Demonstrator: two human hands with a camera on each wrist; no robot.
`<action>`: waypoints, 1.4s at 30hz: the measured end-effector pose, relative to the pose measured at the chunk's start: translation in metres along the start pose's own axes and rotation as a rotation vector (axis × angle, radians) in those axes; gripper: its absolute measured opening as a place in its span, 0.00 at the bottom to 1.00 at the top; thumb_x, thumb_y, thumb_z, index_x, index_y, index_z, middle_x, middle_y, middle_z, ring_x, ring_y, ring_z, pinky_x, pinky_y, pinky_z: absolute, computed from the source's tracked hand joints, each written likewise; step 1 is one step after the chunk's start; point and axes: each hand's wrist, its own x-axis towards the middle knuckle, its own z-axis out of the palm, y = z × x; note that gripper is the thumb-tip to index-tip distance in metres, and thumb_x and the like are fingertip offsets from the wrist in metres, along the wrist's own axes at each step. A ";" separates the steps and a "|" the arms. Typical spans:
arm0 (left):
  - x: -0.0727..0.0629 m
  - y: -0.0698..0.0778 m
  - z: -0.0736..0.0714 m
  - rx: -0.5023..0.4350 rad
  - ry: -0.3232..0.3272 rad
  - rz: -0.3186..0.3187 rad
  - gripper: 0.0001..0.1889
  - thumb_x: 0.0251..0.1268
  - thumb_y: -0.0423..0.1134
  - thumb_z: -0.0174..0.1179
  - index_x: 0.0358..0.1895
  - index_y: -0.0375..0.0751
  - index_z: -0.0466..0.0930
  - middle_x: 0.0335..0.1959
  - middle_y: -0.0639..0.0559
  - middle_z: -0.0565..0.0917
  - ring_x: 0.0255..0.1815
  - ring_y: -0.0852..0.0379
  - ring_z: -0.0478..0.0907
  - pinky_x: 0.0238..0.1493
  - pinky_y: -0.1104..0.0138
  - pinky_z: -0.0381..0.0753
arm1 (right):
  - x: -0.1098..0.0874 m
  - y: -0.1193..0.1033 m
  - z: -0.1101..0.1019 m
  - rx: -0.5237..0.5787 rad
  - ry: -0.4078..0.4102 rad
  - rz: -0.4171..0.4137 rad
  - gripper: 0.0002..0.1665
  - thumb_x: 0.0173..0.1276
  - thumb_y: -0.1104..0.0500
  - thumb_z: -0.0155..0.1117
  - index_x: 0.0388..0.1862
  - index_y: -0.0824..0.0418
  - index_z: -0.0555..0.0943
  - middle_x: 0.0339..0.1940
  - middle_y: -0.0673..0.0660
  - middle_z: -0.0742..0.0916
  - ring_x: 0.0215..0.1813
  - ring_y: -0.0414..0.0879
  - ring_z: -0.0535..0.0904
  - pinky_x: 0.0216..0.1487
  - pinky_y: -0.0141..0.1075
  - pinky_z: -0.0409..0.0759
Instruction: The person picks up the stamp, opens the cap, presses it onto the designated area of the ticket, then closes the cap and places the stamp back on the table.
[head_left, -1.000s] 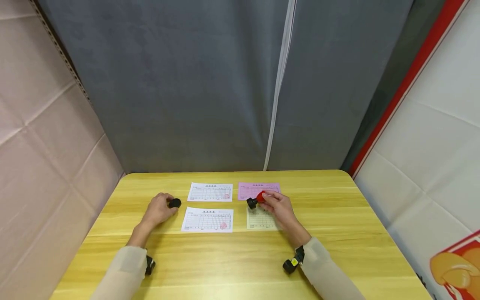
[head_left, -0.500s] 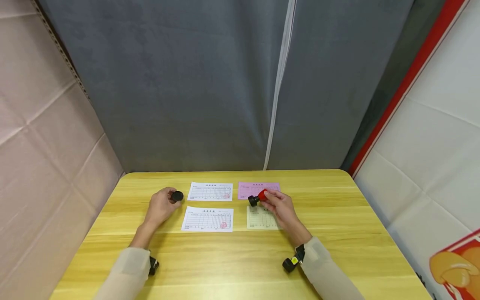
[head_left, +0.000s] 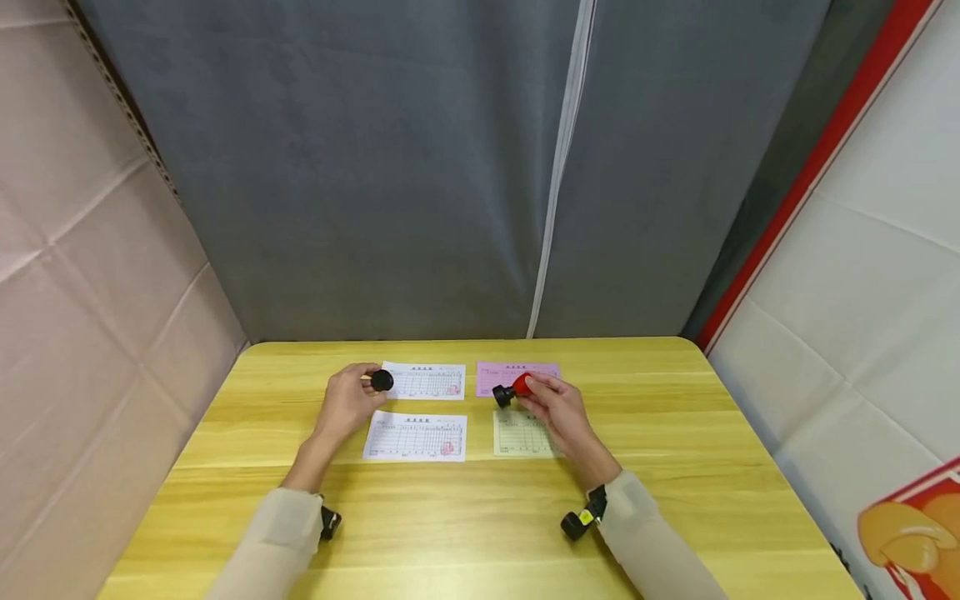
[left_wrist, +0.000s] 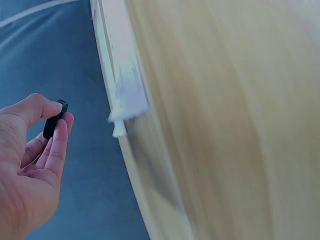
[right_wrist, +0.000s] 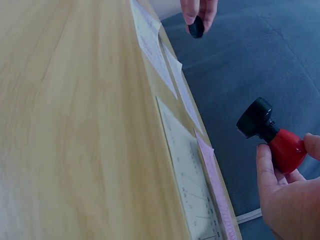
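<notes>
In the head view my left hand [head_left: 347, 402] pinches a round black cap [head_left: 382, 381] by its edge, above the left side of the far white slip [head_left: 429, 383]. The left wrist view shows the cap thin and edge-on between thumb and fingers. My right hand [head_left: 560, 410] grips a stamp by its red handle [right_wrist: 287, 151], its black round head [right_wrist: 255, 118] tilted and pointing left. This hand is over the pink slip [head_left: 498, 374] and the pale green slip [head_left: 521, 437], hiding part of both. A near white slip [head_left: 408, 437] lies below the far one; both white slips bear red seal prints.
The slips lie flat on a wood-grain table [head_left: 450, 517]. A grey curtain [head_left: 390, 183] hangs behind its far edge. Pale sheets [head_left: 97, 250] line the left side, and a white panel with a red border [head_left: 862, 275] stands at the right.
My left hand has moved right and slightly away from me with the black cap, from beside the white slips to over the far one's left edge. The right hand with the stamp has barely moved.
</notes>
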 end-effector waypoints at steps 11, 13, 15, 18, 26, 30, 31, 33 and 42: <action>-0.001 0.031 0.019 -0.069 -0.051 0.050 0.26 0.55 0.28 0.76 0.60 0.27 0.84 0.53 0.32 0.86 0.44 0.44 0.91 0.44 0.63 0.92 | -0.002 -0.002 0.010 0.010 -0.034 0.005 0.29 0.80 0.66 0.62 0.74 0.77 0.70 0.66 0.66 0.80 0.52 0.47 0.88 0.59 0.39 0.87; -0.002 0.036 0.023 -0.069 -0.064 0.058 0.26 0.55 0.28 0.76 0.60 0.28 0.85 0.53 0.33 0.86 0.44 0.45 0.91 0.42 0.65 0.92 | -0.002 -0.001 0.012 0.025 -0.034 -0.001 0.28 0.80 0.67 0.62 0.73 0.78 0.71 0.64 0.65 0.82 0.50 0.47 0.89 0.57 0.39 0.88; -0.003 0.041 0.027 -0.057 -0.077 0.068 0.26 0.55 0.28 0.76 0.59 0.28 0.85 0.52 0.33 0.86 0.43 0.46 0.90 0.41 0.66 0.91 | -0.001 0.000 0.014 0.033 -0.036 -0.009 0.27 0.80 0.68 0.62 0.72 0.78 0.72 0.62 0.65 0.83 0.49 0.47 0.89 0.56 0.39 0.89; -0.004 0.047 0.034 -0.040 -0.097 0.088 0.25 0.54 0.28 0.76 0.58 0.29 0.86 0.51 0.35 0.87 0.42 0.48 0.90 0.40 0.68 0.91 | -0.002 0.001 0.016 0.027 -0.040 -0.015 0.26 0.79 0.68 0.63 0.71 0.78 0.74 0.61 0.64 0.83 0.49 0.47 0.89 0.56 0.39 0.89; -0.005 0.065 0.050 -0.063 -0.125 0.153 0.24 0.53 0.26 0.77 0.56 0.30 0.86 0.51 0.36 0.87 0.39 0.51 0.89 0.38 0.71 0.90 | -0.002 0.001 0.022 0.006 -0.053 -0.013 0.27 0.81 0.67 0.60 0.73 0.78 0.71 0.63 0.65 0.82 0.51 0.47 0.88 0.58 0.40 0.88; -0.006 0.072 0.056 -0.072 -0.149 0.158 0.24 0.52 0.26 0.78 0.56 0.30 0.86 0.51 0.37 0.87 0.38 0.54 0.89 0.38 0.74 0.89 | -0.002 0.001 0.026 0.022 -0.060 -0.019 0.26 0.80 0.67 0.61 0.72 0.78 0.72 0.62 0.65 0.83 0.50 0.47 0.89 0.58 0.40 0.88; -0.006 0.073 0.057 -0.076 -0.156 0.160 0.24 0.53 0.26 0.78 0.56 0.30 0.86 0.51 0.37 0.87 0.38 0.54 0.89 0.38 0.74 0.88 | -0.002 0.001 0.027 0.020 -0.063 -0.023 0.26 0.80 0.67 0.62 0.72 0.78 0.72 0.61 0.65 0.83 0.50 0.47 0.89 0.57 0.39 0.88; -0.007 0.075 0.061 -0.091 -0.169 0.165 0.24 0.53 0.26 0.78 0.56 0.30 0.86 0.51 0.36 0.87 0.39 0.54 0.89 0.38 0.75 0.88 | -0.002 0.002 0.029 0.017 -0.059 -0.029 0.26 0.80 0.66 0.63 0.71 0.78 0.74 0.59 0.64 0.84 0.49 0.47 0.89 0.56 0.39 0.89; -0.009 0.084 0.071 -0.132 -0.191 0.193 0.23 0.53 0.26 0.78 0.55 0.30 0.86 0.51 0.37 0.87 0.37 0.58 0.89 0.36 0.77 0.87 | -0.003 0.005 0.034 0.014 -0.071 -0.035 0.26 0.80 0.67 0.62 0.71 0.79 0.73 0.58 0.65 0.85 0.49 0.46 0.90 0.56 0.38 0.89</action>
